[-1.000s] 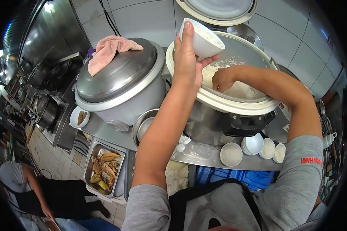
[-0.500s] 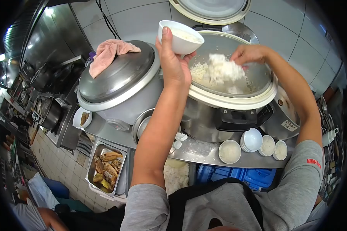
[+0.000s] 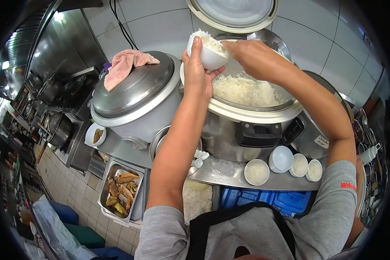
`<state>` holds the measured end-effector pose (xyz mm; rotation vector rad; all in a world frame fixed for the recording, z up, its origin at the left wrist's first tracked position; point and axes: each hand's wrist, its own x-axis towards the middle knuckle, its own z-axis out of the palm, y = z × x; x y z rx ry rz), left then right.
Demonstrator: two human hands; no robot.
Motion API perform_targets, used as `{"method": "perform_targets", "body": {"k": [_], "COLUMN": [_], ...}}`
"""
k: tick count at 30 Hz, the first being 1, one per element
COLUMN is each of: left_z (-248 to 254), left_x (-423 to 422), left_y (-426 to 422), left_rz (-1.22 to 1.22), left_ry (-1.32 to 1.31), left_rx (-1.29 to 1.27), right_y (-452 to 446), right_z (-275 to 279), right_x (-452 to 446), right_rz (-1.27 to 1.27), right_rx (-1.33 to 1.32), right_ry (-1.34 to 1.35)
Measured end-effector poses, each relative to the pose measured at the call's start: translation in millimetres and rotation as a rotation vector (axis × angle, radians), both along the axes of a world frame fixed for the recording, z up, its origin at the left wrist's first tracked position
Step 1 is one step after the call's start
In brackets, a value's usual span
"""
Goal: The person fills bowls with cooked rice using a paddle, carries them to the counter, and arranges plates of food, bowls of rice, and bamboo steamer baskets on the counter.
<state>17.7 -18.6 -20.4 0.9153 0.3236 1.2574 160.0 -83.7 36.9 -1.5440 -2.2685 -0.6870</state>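
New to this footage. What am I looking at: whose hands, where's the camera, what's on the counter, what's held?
No robot here: the hands are a person's own, bare. The camera is worn on their head, looking forward and down.

The left hand holds a white bowl of rice. The right hand is by its rim; whatever it grips is unclear.

On the steel counter are an open cooker with rice inside, a lidded one topped by a pink cloth, three small bowls of rice, and a stack of white bowls.

Right hand (image 3: 247,54) now at bowl (image 3: 207,59), rice (image 3: 210,43) heaped higher
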Motion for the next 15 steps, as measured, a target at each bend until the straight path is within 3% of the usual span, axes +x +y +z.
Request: {"method": "perform_targets", "body": {"k": [2,3,5,6,10,12,14,15], "left_z": [1,1,0,0,1,1,1,2], "left_x": [-1,-1,-1,-2,-3,-3,-3,-4], "left_y": [-3,-2,-1,-1,-6,-5,-5,-7], "left_rz": [0.014,0.012,0.010,0.004,0.016,0.009,0.020,0.024], "left_ry": [-0.030,-0.042,-0.062,-0.079,-0.102,-0.133,-0.137,-0.139], "left_rx": [0.048,0.059,0.058,0.059,0.087,0.090,0.093,0.089], "right_y": [8,-6,29,53,115,146,128,120], "right_z": [12,34,38,30,-46,-104,-115,-111], "right_x": [18,7,40,57,52,55,28,19], "right_rz": [0.072,-0.078,-0.100,-0.168,-0.259,-0.066,0.198,0.202], "right_rx": [-0.121,-0.320,-0.154,-0.134,-0.409,-0.551,-0.647,-0.651], "right_ry": [0.102,0.396,0.264,0.071,-0.381,-0.407,-0.612,-0.615]}}
